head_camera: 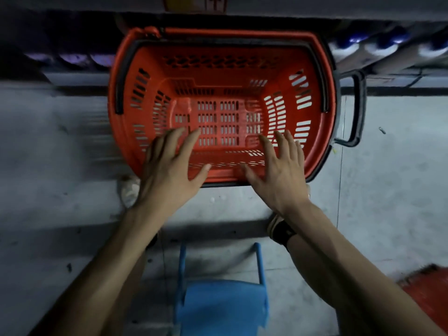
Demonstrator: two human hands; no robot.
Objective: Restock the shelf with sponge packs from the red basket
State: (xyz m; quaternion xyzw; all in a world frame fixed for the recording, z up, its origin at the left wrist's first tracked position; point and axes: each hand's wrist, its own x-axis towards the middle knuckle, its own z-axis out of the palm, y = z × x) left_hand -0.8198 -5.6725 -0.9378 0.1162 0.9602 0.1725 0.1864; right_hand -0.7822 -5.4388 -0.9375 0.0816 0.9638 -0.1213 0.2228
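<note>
We see the red basket (218,50) standing on the grey floor (48,166) against the lowest shelf (77,77). Over its near rim, the left hand (169,168) and right hand (281,173) hold nothing, fingers spread.

Nothing legible in the way of words, brands or numbers. One sign does show: a dark upward arrow (214,1) on a yellowish label (184,3) at the very top edge, above the red basket (126,76). Any print beside it is too blurred to read.
</note>
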